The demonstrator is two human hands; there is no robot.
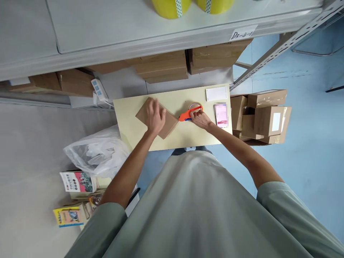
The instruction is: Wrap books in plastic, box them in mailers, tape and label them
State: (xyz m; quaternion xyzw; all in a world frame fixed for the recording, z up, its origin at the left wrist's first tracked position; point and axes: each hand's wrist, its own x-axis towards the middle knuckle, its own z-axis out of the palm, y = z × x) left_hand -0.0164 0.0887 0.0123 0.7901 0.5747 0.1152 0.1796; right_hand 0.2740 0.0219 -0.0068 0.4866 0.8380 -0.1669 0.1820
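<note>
A small brown cardboard box [168, 125] lies at an angle on the pale yellow table. My left hand [156, 117] is over its top, palm down, with the thumb apart from the fingers; the fingertips are slightly blurred. In my right hand [199, 118] is an orange tape dispenser [185, 115], gripped by its handle. The dispenser's front end is at the box's right corner. A roll of tape [195, 105] shows at the dispenser's far side. Right of that hand lie a pink printed sheet or booklet [221, 115], partly pixelated, and a white card [216, 94].
Stacked cardboard boxes [264, 118] stand right of the table [129, 107]. At left are a clear plastic bag [99, 150] and piled books [77, 182]. A metal shelf [120, 32] overhangs the far side, with boxes [161, 66] beneath and yellow rolls [172, 7] on it.
</note>
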